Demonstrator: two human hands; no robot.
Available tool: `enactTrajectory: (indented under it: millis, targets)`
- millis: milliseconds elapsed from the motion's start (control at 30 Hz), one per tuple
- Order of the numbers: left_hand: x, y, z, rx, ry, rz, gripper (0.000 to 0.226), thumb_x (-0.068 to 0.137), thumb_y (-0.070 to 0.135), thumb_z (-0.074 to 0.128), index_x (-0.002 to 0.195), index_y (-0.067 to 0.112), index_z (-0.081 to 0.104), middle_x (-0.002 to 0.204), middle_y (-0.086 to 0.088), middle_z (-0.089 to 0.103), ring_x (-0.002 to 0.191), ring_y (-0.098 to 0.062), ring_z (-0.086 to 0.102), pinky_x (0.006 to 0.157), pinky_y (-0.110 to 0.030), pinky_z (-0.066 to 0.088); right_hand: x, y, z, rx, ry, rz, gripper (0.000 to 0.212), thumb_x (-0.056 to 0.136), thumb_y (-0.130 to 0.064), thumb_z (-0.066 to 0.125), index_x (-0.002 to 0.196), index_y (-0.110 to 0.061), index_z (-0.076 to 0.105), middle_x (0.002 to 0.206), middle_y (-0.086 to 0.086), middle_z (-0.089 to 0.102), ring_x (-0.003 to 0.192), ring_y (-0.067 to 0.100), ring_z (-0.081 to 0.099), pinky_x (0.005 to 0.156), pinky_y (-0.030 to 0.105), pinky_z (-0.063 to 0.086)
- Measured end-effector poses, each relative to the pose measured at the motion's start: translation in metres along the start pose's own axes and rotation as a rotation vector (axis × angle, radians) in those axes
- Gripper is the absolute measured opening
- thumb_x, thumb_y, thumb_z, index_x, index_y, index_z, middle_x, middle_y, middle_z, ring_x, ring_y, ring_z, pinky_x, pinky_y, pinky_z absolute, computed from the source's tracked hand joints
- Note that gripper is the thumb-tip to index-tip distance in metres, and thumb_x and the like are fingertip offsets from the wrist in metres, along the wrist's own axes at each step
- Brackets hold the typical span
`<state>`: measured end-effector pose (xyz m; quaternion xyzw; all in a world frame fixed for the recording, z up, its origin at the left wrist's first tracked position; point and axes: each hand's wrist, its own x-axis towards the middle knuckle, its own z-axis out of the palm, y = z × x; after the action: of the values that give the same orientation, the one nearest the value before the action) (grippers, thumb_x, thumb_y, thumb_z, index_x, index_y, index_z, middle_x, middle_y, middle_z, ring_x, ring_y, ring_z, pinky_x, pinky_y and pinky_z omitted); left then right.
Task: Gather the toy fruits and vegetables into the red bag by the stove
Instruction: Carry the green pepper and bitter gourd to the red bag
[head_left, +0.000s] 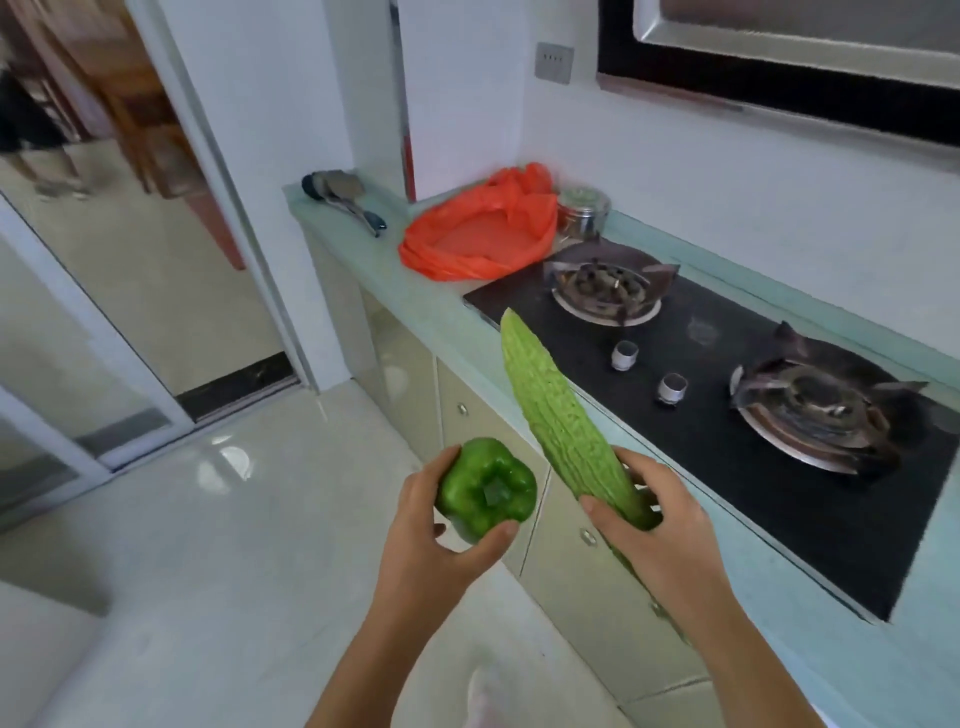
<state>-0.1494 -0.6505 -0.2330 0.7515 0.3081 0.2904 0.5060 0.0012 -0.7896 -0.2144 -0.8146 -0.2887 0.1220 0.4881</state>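
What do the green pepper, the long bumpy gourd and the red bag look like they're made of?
The glossy green bell pepper in the left hand looks like hard moulded plastic, from its sharp highlights. The long bumpy pale-green gourd in the right hand looks matte, perhaps foam or soft plastic. The crumpled red bag looks like thin plastic film, slightly translucent.

The right hand (655, 512) covers the lower end of the bitter gourd (558, 415), and the left hand (435, 525) hides the green bell pepper's (485, 488) underside. The red bag (478, 231) screens the lower side of the steel jar (583, 210). The range hood (779, 67) is cut off by the top edge.
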Motion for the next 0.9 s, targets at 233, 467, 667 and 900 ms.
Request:
enactTrajectory:
  millis: [233, 467, 667, 900]
  targets:
    - [0.111, 0.013, -0.014, 0.054, 0.040, -0.008, 0.071, 0.056, 0.060, 0.066, 0.121, 0.051, 0.037, 0.118, 0.016, 0.053, 0.103, -0.002, 0.054, 0.079, -0.018, 0.046, 0.120, -0.022, 0.029, 0.097, -0.013, -0.043, 0.048, 0.074, -0.030, 0.073, 0.119, -0.033, 0.055, 0.110, -0.012, 0.057, 0.097, 0.000, 0.051, 0.070, 0.013, 0.039]
    - [0.165, -0.003, -0.033, 0.029, 0.160, -0.076, 0.066, 0.059, 0.052, 0.071, 0.118, 0.050, 0.041, 0.116, 0.020, 0.055, 0.101, 0.002, 0.056, 0.079, -0.021, 0.047, 0.194, -0.037, 0.068, 0.117, -0.126, -0.096, 0.049, 0.075, -0.027, 0.074, 0.120, -0.028, 0.055, 0.108, -0.007, 0.058, 0.096, 0.004, 0.053, 0.068, 0.013, 0.040]
    - [0.205, -0.034, -0.048, 0.014, 0.189, -0.137, 0.062, 0.061, 0.045, 0.073, 0.115, 0.052, 0.042, 0.113, 0.023, 0.056, 0.100, 0.003, 0.056, 0.077, -0.023, 0.047, 0.234, -0.038, 0.099, 0.068, -0.179, -0.081, 0.049, 0.075, -0.030, 0.072, 0.121, -0.028, 0.054, 0.109, -0.009, 0.057, 0.098, -0.001, 0.051, 0.068, 0.007, 0.041]
    - [0.280, -0.067, -0.078, -0.026, 0.134, -0.133, 0.066, 0.057, 0.055, 0.072, 0.116, 0.051, 0.043, 0.115, 0.018, 0.057, 0.099, 0.001, 0.056, 0.078, -0.024, 0.048, 0.285, -0.058, 0.146, 0.015, -0.157, -0.050, 0.047, 0.074, -0.033, 0.073, 0.118, -0.034, 0.054, 0.108, -0.014, 0.056, 0.095, -0.005, 0.050, 0.069, 0.011, 0.039]
